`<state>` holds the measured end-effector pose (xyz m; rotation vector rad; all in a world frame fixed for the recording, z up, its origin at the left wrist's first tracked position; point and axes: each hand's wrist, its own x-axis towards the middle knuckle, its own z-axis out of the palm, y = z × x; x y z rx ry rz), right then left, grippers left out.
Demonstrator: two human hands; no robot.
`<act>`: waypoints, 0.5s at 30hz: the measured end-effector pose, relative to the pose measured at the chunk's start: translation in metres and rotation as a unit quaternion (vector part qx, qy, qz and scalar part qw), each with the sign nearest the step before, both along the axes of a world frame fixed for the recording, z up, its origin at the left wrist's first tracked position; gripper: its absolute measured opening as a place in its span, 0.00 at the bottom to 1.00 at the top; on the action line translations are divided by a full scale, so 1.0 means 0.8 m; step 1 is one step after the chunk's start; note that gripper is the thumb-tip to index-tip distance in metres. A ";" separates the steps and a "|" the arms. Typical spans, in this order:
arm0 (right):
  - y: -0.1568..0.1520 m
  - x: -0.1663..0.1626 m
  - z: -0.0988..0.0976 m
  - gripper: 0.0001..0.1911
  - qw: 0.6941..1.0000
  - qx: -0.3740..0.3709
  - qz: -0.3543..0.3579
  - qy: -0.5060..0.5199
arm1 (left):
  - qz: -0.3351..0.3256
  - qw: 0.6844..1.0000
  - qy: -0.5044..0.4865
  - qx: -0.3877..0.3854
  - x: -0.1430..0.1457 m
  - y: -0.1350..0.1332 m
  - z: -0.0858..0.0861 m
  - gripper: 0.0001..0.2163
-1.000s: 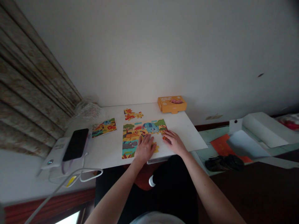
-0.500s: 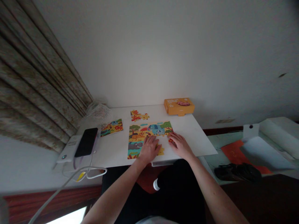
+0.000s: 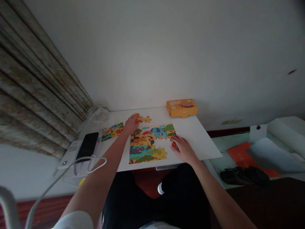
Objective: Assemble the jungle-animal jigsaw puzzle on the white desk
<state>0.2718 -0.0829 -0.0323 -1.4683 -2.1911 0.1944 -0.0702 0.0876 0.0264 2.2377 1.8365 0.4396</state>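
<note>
A colourful animal jigsaw puzzle [image 3: 149,143], partly assembled, lies on the white table [image 3: 202,143]. My left hand [image 3: 130,124] reaches to the far side, fingers on the loose puzzle pieces [image 3: 143,119] beyond the puzzle; whether it grips one is unclear. My right hand [image 3: 182,148] rests on the table at the puzzle's right edge, fingers curled over a small red piece [image 3: 173,144]. A gap shows in the puzzle's lower right.
An orange puzzle box [image 3: 182,107] stands at the back right. A picture card [image 3: 113,130] lies left of the puzzle. A black phone [image 3: 87,146] on a white device with cables sits at far left. Curtains hang left; papers and a dark object lie right.
My left hand lifted off the puzzle's lower middle and reached to the loose pieces at the back. My right hand stayed at the puzzle's right edge.
</note>
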 end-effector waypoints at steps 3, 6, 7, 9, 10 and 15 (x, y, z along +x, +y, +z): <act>0.000 -0.001 0.001 0.22 1.000 0.000 -0.001 0.006 | 0.002 0.999 0.023 -0.047 -0.012 0.024 -0.002 0.26; 0.000 -0.001 0.004 0.22 1.000 -0.001 -0.004 0.010 | 0.006 0.997 0.031 -0.077 -0.020 0.039 -0.005 0.28; 0.000 -0.001 0.004 0.21 1.000 -0.001 -0.004 0.010 | 0.006 0.996 0.033 -0.086 -0.022 0.043 -0.006 0.28; 0.000 -0.002 0.006 0.21 1.000 -0.002 -0.003 0.009 | 0.003 0.994 0.032 -0.101 -0.024 0.049 -0.006 0.26; 0.000 -0.002 0.007 0.21 1.000 -0.003 -0.003 0.010 | 0.001 0.994 0.030 -0.105 -0.025 0.051 -0.006 0.25; 0.001 -0.002 0.008 0.21 1.000 -0.002 -0.003 0.020 | 0.005 0.995 -0.003 -0.102 -0.029 0.053 -0.006 0.22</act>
